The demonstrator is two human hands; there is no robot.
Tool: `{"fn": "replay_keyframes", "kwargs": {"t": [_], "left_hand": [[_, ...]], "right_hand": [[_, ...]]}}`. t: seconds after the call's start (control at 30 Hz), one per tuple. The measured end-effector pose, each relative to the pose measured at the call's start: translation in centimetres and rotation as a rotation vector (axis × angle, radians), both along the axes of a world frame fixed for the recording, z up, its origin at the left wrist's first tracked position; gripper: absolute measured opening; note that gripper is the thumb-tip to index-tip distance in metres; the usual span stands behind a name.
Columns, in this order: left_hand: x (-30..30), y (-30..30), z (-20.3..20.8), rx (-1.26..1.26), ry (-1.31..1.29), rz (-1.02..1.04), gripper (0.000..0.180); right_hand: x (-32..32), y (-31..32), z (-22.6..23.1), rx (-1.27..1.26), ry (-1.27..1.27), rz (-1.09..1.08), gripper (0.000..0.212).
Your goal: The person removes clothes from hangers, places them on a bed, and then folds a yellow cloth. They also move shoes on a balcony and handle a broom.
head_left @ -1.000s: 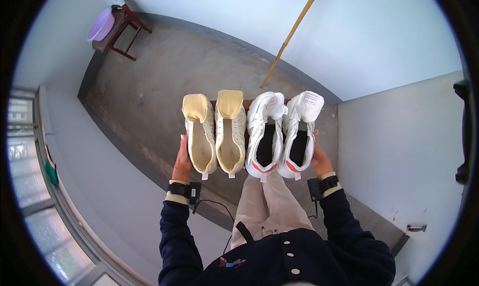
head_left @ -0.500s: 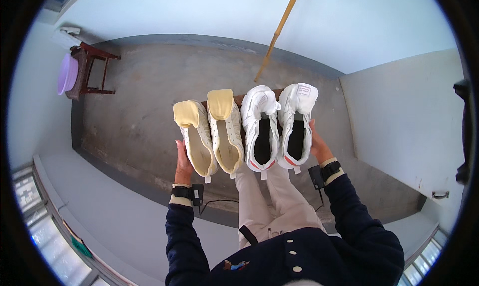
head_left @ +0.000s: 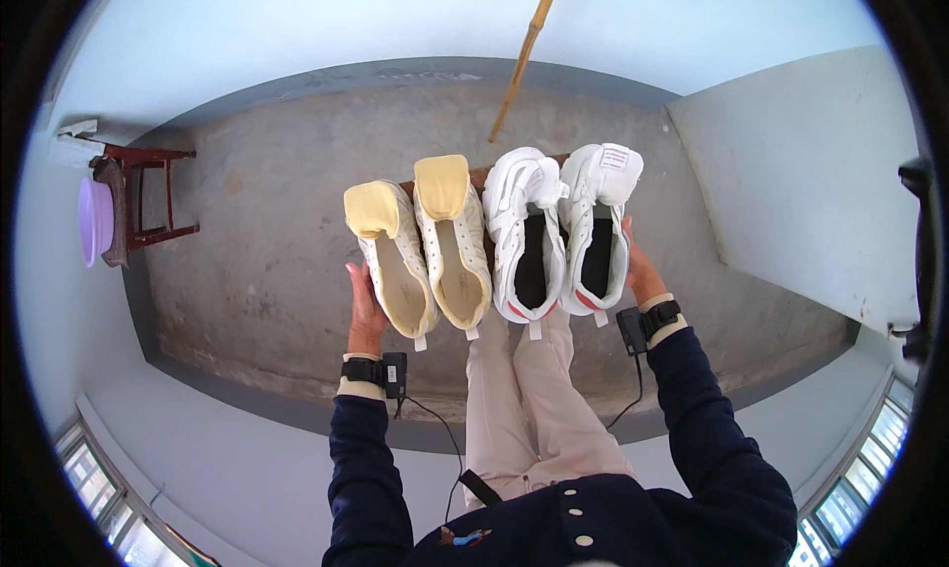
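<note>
Two pairs of shoes stand in a row before me on a brown board (head_left: 478, 178), of which only small parts show. On the left is a cream pair with yellow tongues folded out: a left shoe (head_left: 420, 261) and its mate (head_left: 475, 261). The white pair on the right has dark insoles and red heel linings: one shoe (head_left: 501, 211) and another (head_left: 621, 241). My left hand (head_left: 367, 310) grips the row's left end, thumb raised beside the cream shoe. Opposite it, my right hand (head_left: 645, 275) holds the right end beside the white shoe. Both hands' fingers are largely hidden underneath.
A dark red wooden stool (head_left: 148, 196) with a purple basin (head_left: 96, 221) stands at the far left. A bamboo pole (head_left: 524, 58) leans at the back wall. A pale panel (head_left: 791, 181) with a handle stands at right. Cables (head_left: 450, 434) hang from my wrist devices.
The room has shifted in view, with the stool and pole now farther left. Both hands and the row of shoes have moved together relative to the floor. The grip looks the same.
</note>
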State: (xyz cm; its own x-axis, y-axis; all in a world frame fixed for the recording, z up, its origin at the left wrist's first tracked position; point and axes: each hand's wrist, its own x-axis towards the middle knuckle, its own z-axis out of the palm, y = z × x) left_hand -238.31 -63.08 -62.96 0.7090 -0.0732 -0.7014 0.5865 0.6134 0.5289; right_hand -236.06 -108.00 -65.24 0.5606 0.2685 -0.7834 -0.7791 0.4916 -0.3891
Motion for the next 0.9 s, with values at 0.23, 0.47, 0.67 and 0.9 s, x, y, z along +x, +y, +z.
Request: {"fn": "replay_keyframes", "kwargs": {"t": [0.23, 0.47, 0.67, 0.9], "left_hand": [[0.1, 1.0, -0.7, -0.032, 0.043, 0.009, 0.079], [0.4, 1.0, -0.8, -0.105, 0.061, -0.044, 0.071], [1.1, 0.9, 1.1, -0.014, 0.107, -0.158, 0.065], [1.6, 0.9, 6.2, 0.164, 0.139, -0.302, 0.067]], "right_hand": [[-0.9, -0.3, -1.0, 0.014, 0.015, -0.012, 0.076], [-1.0, -1.4, -1.9, 0.079, 0.079, 0.077, 0.075], [1.0, -2.9, 0.4, -0.09, 0.12, 0.378, 0.072], [16.1, -7.5, 15.3, -0.675, -0.185, 0.423, 0.066]]}}
